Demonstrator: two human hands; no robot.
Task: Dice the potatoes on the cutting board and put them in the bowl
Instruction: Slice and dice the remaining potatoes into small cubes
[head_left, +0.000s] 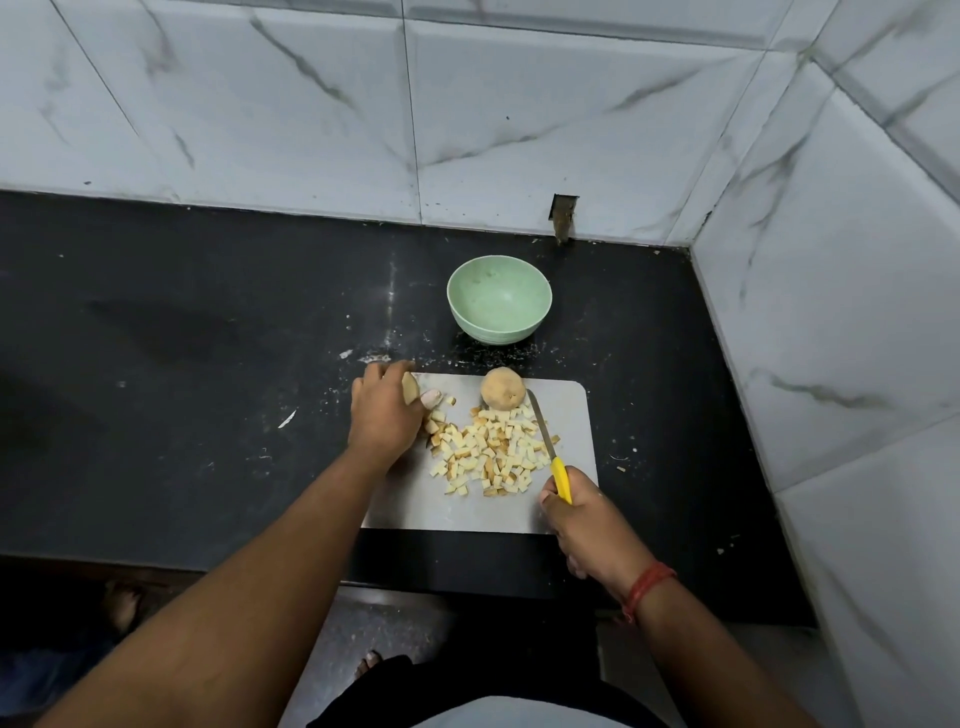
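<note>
A grey cutting board lies on the black counter. A heap of diced potato covers its middle. At the board's far left corner my left hand grips a potato piece. A whole unpeeled potato sits at the board's far edge. My right hand holds a yellow-handled knife, its blade lying along the right side of the heap with the tip by the whole potato. An empty green bowl stands beyond the board.
The black counter stretches to the left, dusted with white specks and scraps near the board. Marble-tiled walls close in at the back and right. The counter's front edge runs just below the board; feet show on the floor below.
</note>
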